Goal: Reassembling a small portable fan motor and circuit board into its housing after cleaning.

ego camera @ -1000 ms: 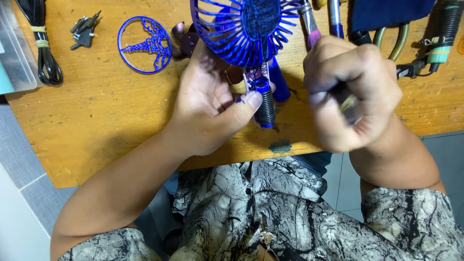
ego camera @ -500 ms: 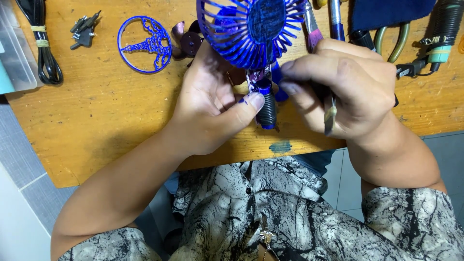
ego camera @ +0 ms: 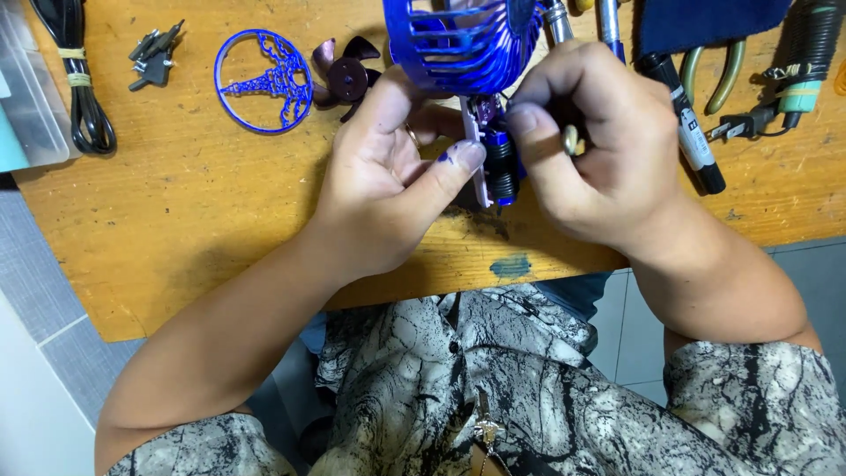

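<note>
Black cable coiled at the far left edge of the wooden worktop, small dark screwdriver bits beside it. Next along, a blue round grille lying flat, touching a dark purple fan blade.

Near the middle, left hand wrapped around the lower part of a blue handheld fan, thumb pressed along the pale opened handle, fingers curled behind it. Fan held above the worktop's near edge, long axis running away from the body, cage end farthest, small dark cylindrical motor exposed in the handle, just right of the left thumb tip.

Right hand directly right of the motor, touching it; grip pressed together, thumb and forefinger pinching close at the handle's top, something small and pale tucked in the closed fingers, too hidden to name. Both hands about equally near the motor.

Further right, a black marker, green-handled pliers, and a plug with a cord.
</note>
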